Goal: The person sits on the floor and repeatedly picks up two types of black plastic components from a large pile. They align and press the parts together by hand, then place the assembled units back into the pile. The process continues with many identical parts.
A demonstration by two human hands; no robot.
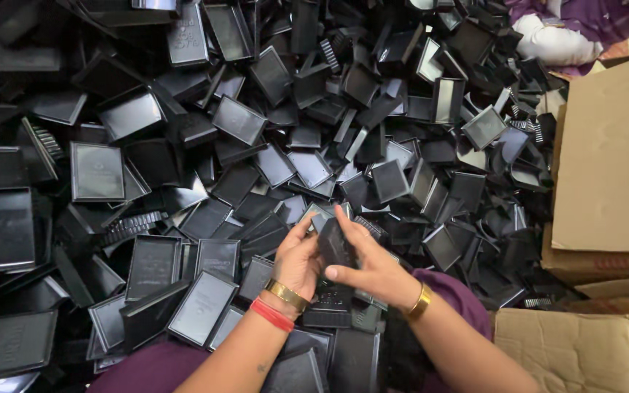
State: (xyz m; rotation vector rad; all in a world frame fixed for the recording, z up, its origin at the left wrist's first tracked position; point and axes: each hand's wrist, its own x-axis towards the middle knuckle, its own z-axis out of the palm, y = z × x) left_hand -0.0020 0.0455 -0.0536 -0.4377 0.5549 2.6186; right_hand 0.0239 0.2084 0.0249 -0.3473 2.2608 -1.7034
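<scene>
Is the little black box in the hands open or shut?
Cannot tell. Both hands, left hand and right hand, wrap the small black box, hiding its edges.

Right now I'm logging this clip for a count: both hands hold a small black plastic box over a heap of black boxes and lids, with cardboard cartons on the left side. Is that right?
One thing is off: in the head view the cardboard cartons stand on the right side, not the left. The rest holds: the left hand and right hand hold a small black box over the heap of black boxes and lids.

Cardboard boxes [609,160] right of tray pile [242,145]
</scene>
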